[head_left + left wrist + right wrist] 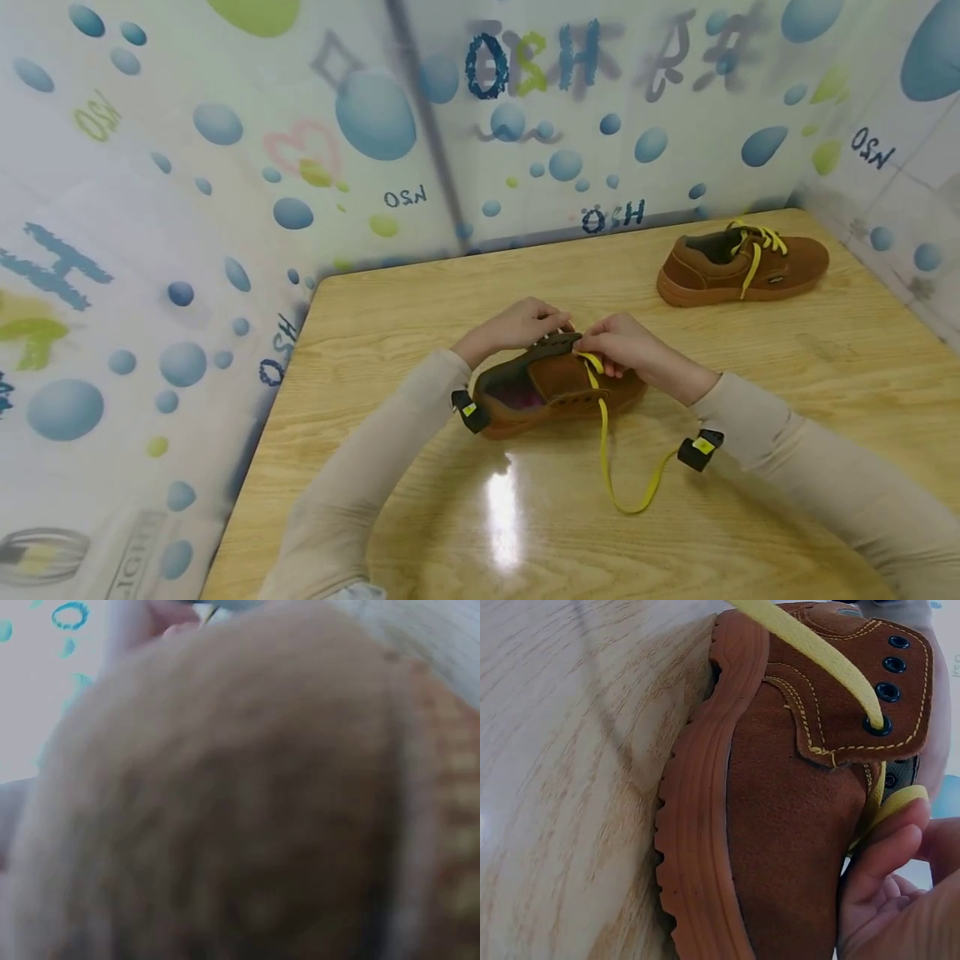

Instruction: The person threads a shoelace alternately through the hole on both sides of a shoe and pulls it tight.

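Observation:
A brown suede lace-up shoe (558, 379) sits on the table, its toe to the right. My right hand (626, 346) pinches a yellow shoelace (594, 362) between thumb and forefinger above the front of the lacing; the right wrist view shows this lace (911, 796) in the fingers. From the lowest eyelet of the near flap (855, 697), the other length of lace runs out and loops over the table. My left hand (525, 323) holds the far eyelet flap (558, 342), its fingertips partly hidden. Blurred brown shoe heel (225, 787) fills most of the left wrist view.
A second brown shoe (742, 271), with yellow laces through its eyelets, stands at the back right of the wooden table (420, 308). Patterned wall panels (480, 167) rise along the table's back and sides. Black wrist cameras (699, 450) sit on both sleeves.

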`<state>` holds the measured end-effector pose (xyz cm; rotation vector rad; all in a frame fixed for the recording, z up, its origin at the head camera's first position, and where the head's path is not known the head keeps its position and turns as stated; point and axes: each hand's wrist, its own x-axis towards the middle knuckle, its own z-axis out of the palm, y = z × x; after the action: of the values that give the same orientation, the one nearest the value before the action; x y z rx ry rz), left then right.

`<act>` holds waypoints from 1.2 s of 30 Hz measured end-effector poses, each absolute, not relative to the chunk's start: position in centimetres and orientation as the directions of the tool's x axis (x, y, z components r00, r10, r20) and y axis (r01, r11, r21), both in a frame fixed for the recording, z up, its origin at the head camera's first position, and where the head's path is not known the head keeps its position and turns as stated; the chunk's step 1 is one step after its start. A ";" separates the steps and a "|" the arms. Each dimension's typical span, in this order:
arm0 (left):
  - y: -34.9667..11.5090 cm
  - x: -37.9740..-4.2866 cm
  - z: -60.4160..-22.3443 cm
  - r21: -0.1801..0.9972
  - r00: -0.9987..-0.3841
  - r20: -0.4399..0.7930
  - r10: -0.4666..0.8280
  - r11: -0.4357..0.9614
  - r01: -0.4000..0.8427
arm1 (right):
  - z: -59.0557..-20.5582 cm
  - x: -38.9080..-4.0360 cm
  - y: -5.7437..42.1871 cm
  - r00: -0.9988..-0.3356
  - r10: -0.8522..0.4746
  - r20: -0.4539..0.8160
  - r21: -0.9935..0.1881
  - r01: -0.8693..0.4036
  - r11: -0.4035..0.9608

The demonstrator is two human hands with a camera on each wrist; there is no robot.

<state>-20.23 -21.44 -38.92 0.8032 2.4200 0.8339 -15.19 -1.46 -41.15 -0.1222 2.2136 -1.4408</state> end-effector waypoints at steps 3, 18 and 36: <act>-21.1 -20.7 -39.3 0.716 -0.731 -0.266 0.629 0.636 0.286 | -41.2 -15.2 -1.4 -0.885 -0.323 -0.335 -0.880 0.170 0.444; -22.1 -22.9 -37.3 0.760 -0.851 -0.285 0.441 0.645 0.079 | -41.3 -14.5 -1.0 -0.883 -0.329 -0.335 -0.906 0.206 0.370; -23.0 -24.3 -35.7 0.703 -0.887 -0.240 0.395 0.701 0.122 | -41.0 -12.8 -0.7 -0.947 -0.318 -0.032 -0.769 -0.180 0.614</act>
<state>-24.31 -22.95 -35.75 0.4023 2.5361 1.0104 -12.83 -0.74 -41.02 -0.4161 2.6707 -1.2445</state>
